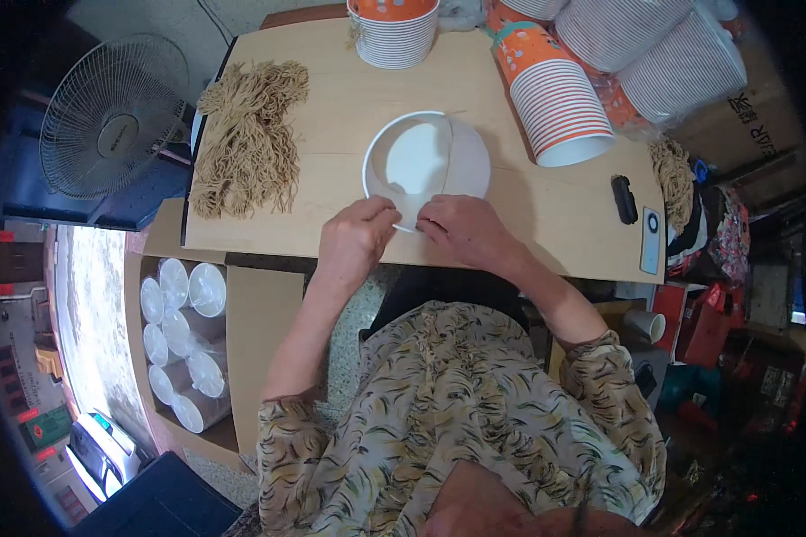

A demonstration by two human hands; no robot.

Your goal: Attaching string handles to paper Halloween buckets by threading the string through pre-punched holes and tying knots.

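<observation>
Head view. A white bowl [425,161] is seen from above on a light wooden table [349,107], near the table's front edge and roughly at its middle. The bowl's near rim is pinched from two sides: the left hand [356,234] is closed on the rim at its lower left, and the right hand [461,228] is closed on the rim just beside it, at lower centre. The fingertips of both hands are brought nearly together at the rim. A thin string [450,148] is seen running across the bowl from its far rim toward the hands.

To the left of the bowl, well apart from it, a heap of tan strings [246,143] is spread on the table. At the far edge a stack of orange cups [394,31] stands upright. To the right, a second stack of cups [555,98] lies tilted, with stacks of white bowls [654,45] behind it. A black device [623,199] and a phone [651,240] lie near the table's right edge. A fan [107,116] stands left of the table, and a box [251,331] of clear lids [184,340] is placed below the table's left corner.
</observation>
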